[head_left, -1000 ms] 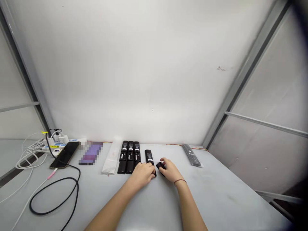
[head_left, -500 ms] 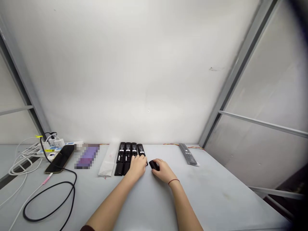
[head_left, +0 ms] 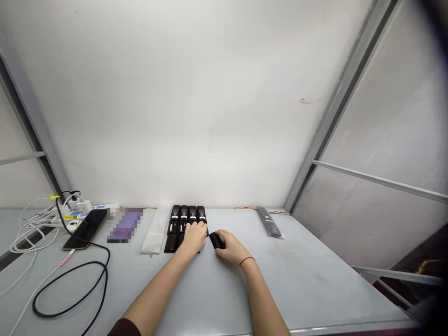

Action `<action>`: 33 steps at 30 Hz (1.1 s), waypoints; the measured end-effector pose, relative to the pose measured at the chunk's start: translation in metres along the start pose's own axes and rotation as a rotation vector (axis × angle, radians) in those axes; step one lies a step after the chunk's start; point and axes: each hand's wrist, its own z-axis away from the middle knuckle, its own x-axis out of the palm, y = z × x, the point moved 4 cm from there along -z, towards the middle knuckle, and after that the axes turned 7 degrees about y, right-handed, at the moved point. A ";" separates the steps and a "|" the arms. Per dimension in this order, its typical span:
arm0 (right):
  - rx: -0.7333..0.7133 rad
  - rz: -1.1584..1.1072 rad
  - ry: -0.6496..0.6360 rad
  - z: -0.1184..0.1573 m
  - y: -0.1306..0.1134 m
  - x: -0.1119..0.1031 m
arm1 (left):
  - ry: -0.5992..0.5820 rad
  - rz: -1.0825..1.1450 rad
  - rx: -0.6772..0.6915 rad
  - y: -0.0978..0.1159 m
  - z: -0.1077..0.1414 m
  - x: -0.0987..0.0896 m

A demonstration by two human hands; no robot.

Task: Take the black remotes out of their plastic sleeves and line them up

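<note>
Black remotes (head_left: 184, 215) beneath left hand (head_left: 194, 236)

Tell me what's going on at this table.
A person's left hand rests on a tight row of four slim black remote controls, and their right hand holds a small black object beside that row. A slim grey remote control lies further right on the pale grey table, and a black smartphone lies far left.

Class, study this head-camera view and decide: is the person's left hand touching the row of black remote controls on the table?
Touching. The head view shows the left hand lying directly on the row of black remote controls, with its fingers over their lower right part.
</note>
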 end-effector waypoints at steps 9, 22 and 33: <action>0.071 -0.065 -0.061 0.007 0.001 -0.001 | 0.103 0.002 -0.178 -0.017 0.032 -0.041; -0.040 -0.074 -0.028 0.001 -0.017 0.013 | -0.039 -0.007 -0.289 -0.036 0.074 -0.024; 0.003 -0.099 0.000 -0.003 -0.009 0.013 | -0.022 0.007 -0.278 -0.037 0.076 -0.024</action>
